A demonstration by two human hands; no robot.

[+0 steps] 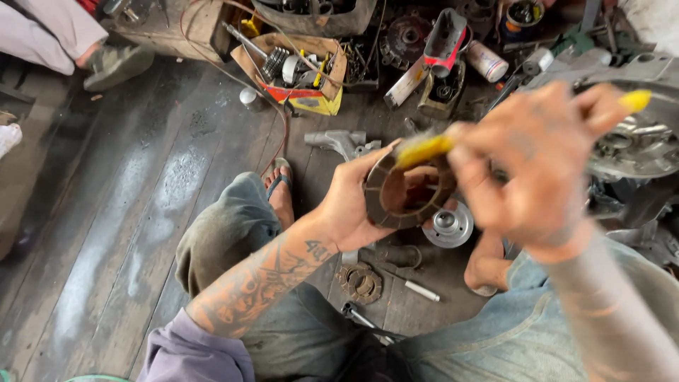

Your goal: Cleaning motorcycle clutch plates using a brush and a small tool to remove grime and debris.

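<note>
Across the ring (pixel 407 189), brush (pixel 431 148) lies sideways.

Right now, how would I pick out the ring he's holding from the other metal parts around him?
Look above the person's bent knees, over the dark plank floor. The left hand holds up a brown ring with a notched rim, while the right hand works a yellow brush on it. The other ring lies flat on the floor, and the silver hub is shiny.
</note>
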